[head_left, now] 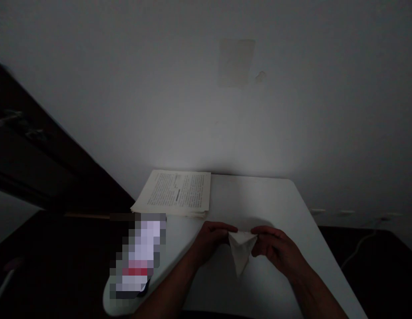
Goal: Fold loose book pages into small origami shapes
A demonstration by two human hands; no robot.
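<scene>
While the paper is held up by both hands, its point is aimed down toward the bottom edge of the frame. The piece of folded paper (241,254), off-white and roughly triangular, is located at lower centre-right, over the table (249,199). Whether its tip is touching the tabletop cannot be told from this angle.

Left hand (214,236): nearly closed, paper's upper left corner pinched between the fingertips. Right hand (279,248): fingers bent, upper right corner gripped at the fingertips; the lower fingers are curled under and partly hidden. The top edge of the paper is stretched across between the two hands, a crease being shown below it.

A stack of printed sheets (179,192) is laid at the table's far left corner, centre-left of frame, slightly uneven at its near edge. Just below it, at lower left, a bright-faced object (139,254) is covered by pixelation; details can't be read.

The table is set against a pale wall (159,97), marked by a rectangular patch (237,62) at upper centre-right. A dark door (42,146) is seen at left. A cable (357,252) is seen hanging at lower right. Whole scene is dimly lit.
</scene>
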